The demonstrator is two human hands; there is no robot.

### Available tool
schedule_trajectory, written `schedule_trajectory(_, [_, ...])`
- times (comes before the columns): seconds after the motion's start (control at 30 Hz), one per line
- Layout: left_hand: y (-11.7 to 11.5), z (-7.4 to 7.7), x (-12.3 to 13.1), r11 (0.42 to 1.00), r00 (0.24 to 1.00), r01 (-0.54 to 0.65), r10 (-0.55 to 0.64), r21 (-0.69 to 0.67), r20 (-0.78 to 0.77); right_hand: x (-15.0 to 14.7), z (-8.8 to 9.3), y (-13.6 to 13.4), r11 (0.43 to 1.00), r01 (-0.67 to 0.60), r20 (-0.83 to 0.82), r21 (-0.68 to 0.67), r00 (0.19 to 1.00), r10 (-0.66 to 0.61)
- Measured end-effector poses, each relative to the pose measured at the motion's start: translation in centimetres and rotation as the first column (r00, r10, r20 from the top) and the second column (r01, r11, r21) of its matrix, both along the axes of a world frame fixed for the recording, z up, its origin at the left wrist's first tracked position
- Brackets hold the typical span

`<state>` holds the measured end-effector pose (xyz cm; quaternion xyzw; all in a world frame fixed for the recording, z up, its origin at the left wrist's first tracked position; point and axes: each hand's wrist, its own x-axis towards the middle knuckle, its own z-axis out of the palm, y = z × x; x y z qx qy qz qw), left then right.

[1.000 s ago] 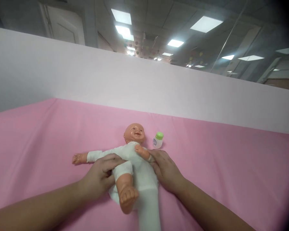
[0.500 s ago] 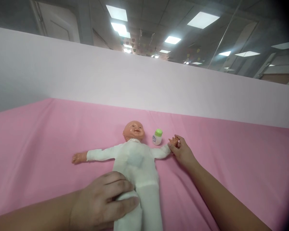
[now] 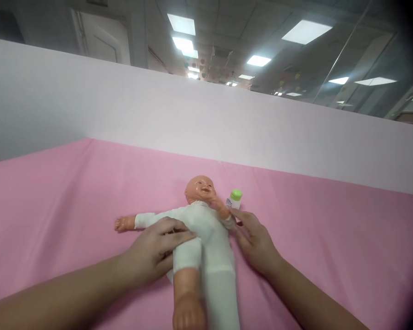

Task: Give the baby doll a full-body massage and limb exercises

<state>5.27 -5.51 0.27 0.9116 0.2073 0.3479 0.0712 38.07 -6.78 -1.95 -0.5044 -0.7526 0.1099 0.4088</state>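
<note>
A baby doll (image 3: 213, 252) in a white body suit lies on its back on a pink sheet (image 3: 289, 224). My left hand (image 3: 158, 250) grips its bent leg at the knee, the fingers lying over the top. Below the cuff the bare foot (image 3: 188, 311) shows, pointing towards me. My right hand (image 3: 256, 240) holds the doll's other-side arm (image 3: 223, 213) near the elbow, with thumb and index finger at the sleeve. That arm is folded up, the doll's hand close to its chin. Just beyond my right fingertips stands a small white bottle with a green cap (image 3: 234, 197).
A white padded wall (image 3: 179, 119) runs along the back of the sheet. Above it a glass pane (image 3: 275, 50) shows ceiling lights and a door (image 3: 105, 39). The doll's outstretched arm (image 3: 125, 223) lies flat at the left.
The doll's arm has gone from stretched out to folded by its chin, my right hand moving from its hand to near the elbow. The leg under my left hand is bent up, its foot now visible.
</note>
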Motion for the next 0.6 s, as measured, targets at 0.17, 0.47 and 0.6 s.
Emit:
schedule_trajectory(0.17, [1.9, -0.8, -0.5, 0.976, 0.996, -0.094, 0.091, -0.197, -0.027, -0.9, -0.2, -0.3, 0.975, -0.22, 0.205, -0.018, 0.954, 0.219])
schedule_trajectory(0.47, [0.4, -0.4, -0.2, 0.989, 1.0, -0.019, 0.022, 0.144, -0.018, -1.0, 0.7, -0.3, 0.987, 0.058, -0.066, -0.151, 0.995, -0.069])
schedule_trajectory(0.6, [-1.5, 0.6, 0.1, 0.936, 0.986, 0.166, -0.15, 0.311, -0.076, 0.4, 0.8, 0.5, 0.975, 0.019, -0.316, -0.221, 0.944, -0.09])
